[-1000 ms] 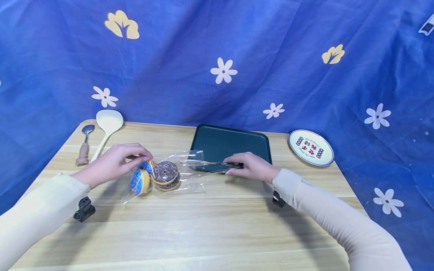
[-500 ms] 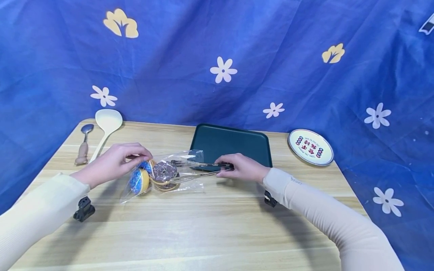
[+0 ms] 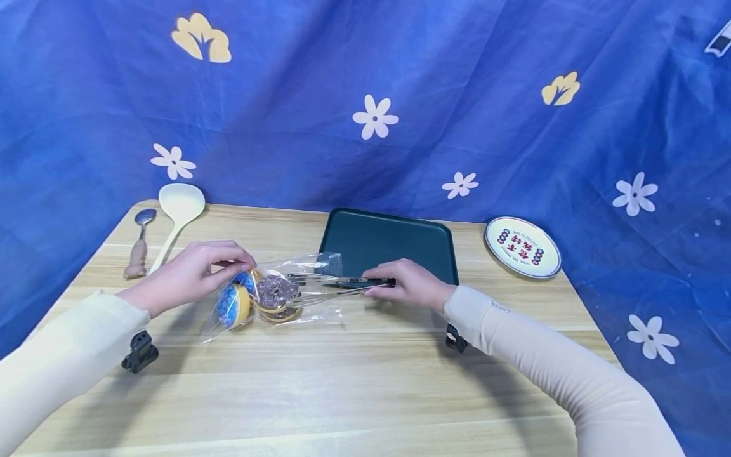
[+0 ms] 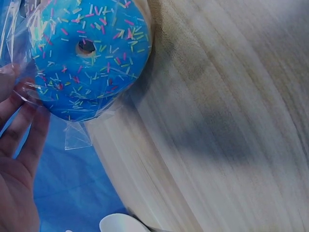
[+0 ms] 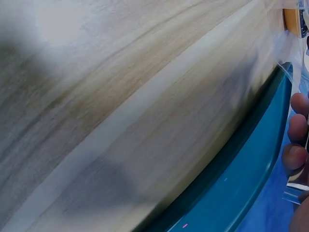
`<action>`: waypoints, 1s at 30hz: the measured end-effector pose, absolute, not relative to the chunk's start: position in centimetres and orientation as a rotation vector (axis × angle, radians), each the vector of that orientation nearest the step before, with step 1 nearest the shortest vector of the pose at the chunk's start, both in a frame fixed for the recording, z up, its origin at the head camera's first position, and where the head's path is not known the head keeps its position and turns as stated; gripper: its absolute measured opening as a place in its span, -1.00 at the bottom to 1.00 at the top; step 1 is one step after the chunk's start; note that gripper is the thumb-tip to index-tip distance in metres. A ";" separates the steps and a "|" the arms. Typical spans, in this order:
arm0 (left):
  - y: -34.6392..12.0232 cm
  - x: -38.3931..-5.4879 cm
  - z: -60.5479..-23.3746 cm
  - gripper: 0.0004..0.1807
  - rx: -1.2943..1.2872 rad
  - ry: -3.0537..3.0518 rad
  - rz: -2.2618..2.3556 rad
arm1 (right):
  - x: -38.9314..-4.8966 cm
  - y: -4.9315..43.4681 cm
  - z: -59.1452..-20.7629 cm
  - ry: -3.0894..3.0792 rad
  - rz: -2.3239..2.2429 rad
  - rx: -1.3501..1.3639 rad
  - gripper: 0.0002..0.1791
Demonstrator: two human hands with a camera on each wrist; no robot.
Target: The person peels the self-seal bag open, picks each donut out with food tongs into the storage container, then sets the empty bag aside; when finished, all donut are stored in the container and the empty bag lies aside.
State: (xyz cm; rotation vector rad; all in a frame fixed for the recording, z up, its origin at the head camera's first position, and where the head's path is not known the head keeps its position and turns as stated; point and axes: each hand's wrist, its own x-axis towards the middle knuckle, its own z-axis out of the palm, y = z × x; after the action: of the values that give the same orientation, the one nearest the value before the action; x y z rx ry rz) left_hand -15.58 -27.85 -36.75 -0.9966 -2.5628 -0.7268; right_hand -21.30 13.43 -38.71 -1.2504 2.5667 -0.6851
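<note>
Bag (image 3: 322,312), head: left grip (image 3: 197,271) pinches it.
Tongs (image 3: 351,280), head: in right grip (image 3: 408,284), tips nine o'clock at bagged chocolate donut (image 3: 276,291); likely seizing, next needs squeezing.
Blue donut (image 4: 106,63), left wrist: two o'clock from grip.
Tray (image 5: 241,174), right wrist: eight o'clock from grip.

Tabletop (image 3: 320,387): light wood-grain surface, far left corner rounded. Lying on it, left to right: metal spoon (image 3: 139,246) with brownish handle; white ladle (image 3: 180,209) just beside; clear plastic bag of doughnuts (image 3: 327,315); dark green rectangular tray (image 3: 385,238) along far edge; white patterned plate (image 3: 547,242), far right.
</note>
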 end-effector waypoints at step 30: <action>-28.2 -15.6 -36.8 -0.69 -0.990 -2.551 -0.752 | -20.2 24.0 -37.2 2.741 -0.882 -0.987 -0.53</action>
State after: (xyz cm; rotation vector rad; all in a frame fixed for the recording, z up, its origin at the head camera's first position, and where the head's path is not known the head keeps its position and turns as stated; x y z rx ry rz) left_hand -15.55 -28.21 -36.80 -0.9897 -2.5511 -0.7524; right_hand -20.25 23.96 -37.17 -0.9870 2.7407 -0.8818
